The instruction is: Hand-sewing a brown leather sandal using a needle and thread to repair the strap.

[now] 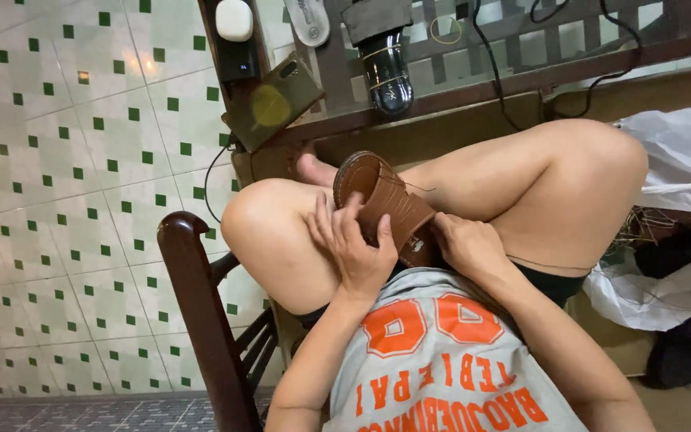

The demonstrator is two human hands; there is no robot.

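Shirt: grey shirt [441, 376] with orange lettering, nearest the camera, at the bottom of the view.
Left hand: left hand [357, 248] lies over the near edge of the brown leather sandal [385, 206], fingers curled and pressed against the strap, thumb on the leather.
Right hand: right hand [465, 244] closes around the sandal's lower end, fingers tucked under it; exactly what they pinch, I cannot tell.
Sandal: it rests between the two raised knees, sole turned outward, with a thin thread [417, 188] running off its top edge.
Handling: a firm brace from the left hand and a taut, short thread would likely keep the stitch line even; slack could tangle.
Chair: dark wooden chair [201, 312] on the left, over green-and-white tiled floor [65, 160].
Beyond: wooden lattice table [473, 88] with a phone [272, 100], a dark bottle [385, 72] and cables; white plastic bag [681, 160] at right.
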